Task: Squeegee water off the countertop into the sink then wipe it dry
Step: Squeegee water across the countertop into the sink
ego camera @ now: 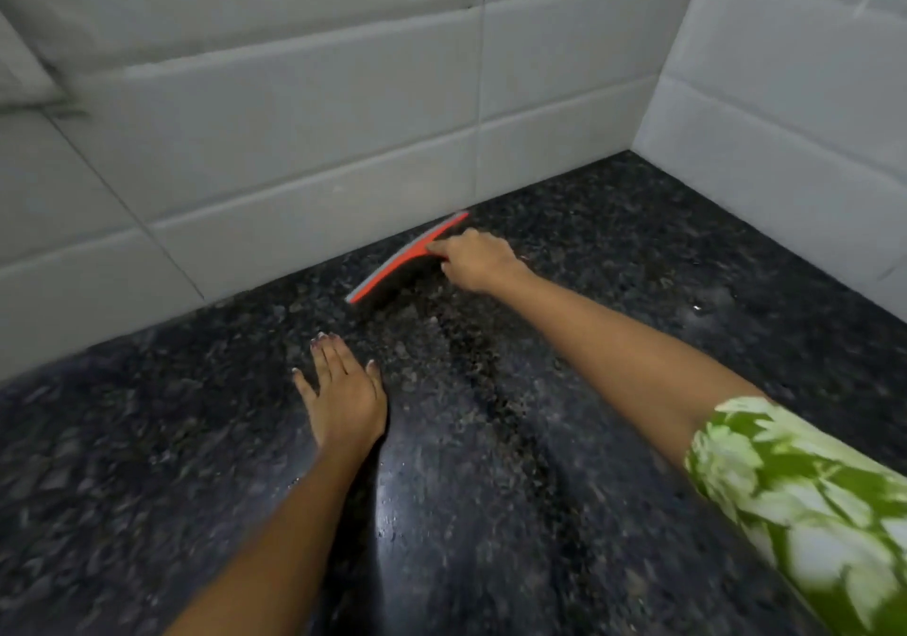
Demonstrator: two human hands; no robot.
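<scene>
A red squeegee (pixel 392 265) with a grey rubber blade rests its edge on the dark speckled granite countertop (pixel 540 439), close to the back wall. My right hand (pixel 478 260) is closed around its handle, arm stretched out from the right. My left hand (pixel 343 390) lies flat on the counter nearer to me, fingers spread, holding nothing. Small water drops (pixel 697 308) and a wet sheen show on the stone. No sink is in view.
Grey tiled walls (pixel 319 135) close the counter at the back and on the right (pixel 785 120), meeting in a corner at the upper right. A green and white patterned sleeve (pixel 805 503) covers my right upper arm.
</scene>
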